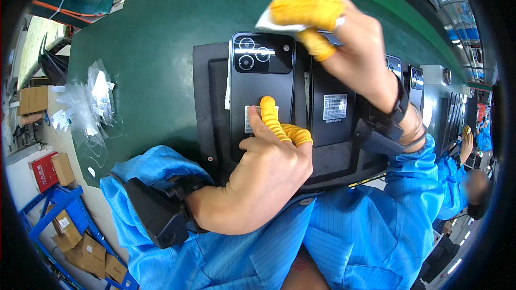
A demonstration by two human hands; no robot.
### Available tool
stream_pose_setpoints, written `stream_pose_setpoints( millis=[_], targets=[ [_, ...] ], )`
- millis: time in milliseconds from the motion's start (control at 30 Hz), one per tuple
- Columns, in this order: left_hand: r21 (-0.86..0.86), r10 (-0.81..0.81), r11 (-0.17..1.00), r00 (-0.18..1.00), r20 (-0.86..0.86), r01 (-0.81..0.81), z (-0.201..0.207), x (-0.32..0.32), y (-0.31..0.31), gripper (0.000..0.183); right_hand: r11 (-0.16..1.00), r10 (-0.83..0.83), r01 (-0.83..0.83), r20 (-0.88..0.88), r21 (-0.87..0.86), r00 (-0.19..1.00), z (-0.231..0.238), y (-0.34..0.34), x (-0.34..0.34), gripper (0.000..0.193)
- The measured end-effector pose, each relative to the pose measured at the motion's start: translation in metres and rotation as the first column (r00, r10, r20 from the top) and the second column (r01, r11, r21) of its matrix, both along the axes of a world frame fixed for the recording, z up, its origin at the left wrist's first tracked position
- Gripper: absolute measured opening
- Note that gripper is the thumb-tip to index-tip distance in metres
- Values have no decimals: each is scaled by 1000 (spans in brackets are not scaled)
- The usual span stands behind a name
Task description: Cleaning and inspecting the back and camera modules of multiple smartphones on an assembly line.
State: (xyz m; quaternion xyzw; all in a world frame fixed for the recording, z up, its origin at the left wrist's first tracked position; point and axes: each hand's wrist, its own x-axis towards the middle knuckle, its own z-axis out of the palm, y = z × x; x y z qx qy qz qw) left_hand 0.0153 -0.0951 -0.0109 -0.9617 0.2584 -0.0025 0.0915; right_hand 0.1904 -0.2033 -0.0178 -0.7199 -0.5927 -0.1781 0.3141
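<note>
My left hand (263,166) rests on the back of a dark smartphone (262,85), thumb and one yellow-covered finger stretched over its white label. Other fingers are curled. This phone lies camera side up in a black tray (203,70), its round lenses at the far end. Raised over the far right of it, my right hand (344,37) pinches a folded white cloth (267,23) between fingers in yellow finger covers; it is slightly blurred. Partly below my right forearm lies a second dark phone (329,115) with a white label.
More phones (415,83) lie farther right on the green table (156,27). Crumpled clear plastic film (94,99) sits at the left. Cardboard boxes (88,255) stand in a blue rack at lower left. A co-worker's hand (466,147) and blue sleeve show at the right.
</note>
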Motion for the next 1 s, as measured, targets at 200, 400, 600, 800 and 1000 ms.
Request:
stream_pose_setpoints(
  millis=[200, 400, 600, 800, 1000],
  targets=[
    [-34, 13, 999, 1000, -6, -14, -2, 1, -3, 12, 981, 133, -136, -30, -140, 991, -21, 0, -1, 14],
    [-51, 50, 997, 999, -4, -50, 0, -1, -3, 12, 984, 71, -83, -78, -161, 994, -6, -25, 1, 15],
    [-20, 42, 999, 999, -27, -42, -1, -1, -3, 13, 997, 74, -75, -73, -13, 995, -11, 11, 8, 19],
    [-34, 35, 999, 999, -8, -35, -2, 0, -2, 14, 983, 152, -162, -106, -89, 983, -21, -3, 4, 16],
    [-14, 34, 999, 999, -4, -34, -2, 0, -2, 13, 980, 21, -43, -114, -194, 993, -6, -26, -4, 17]
  ],
)
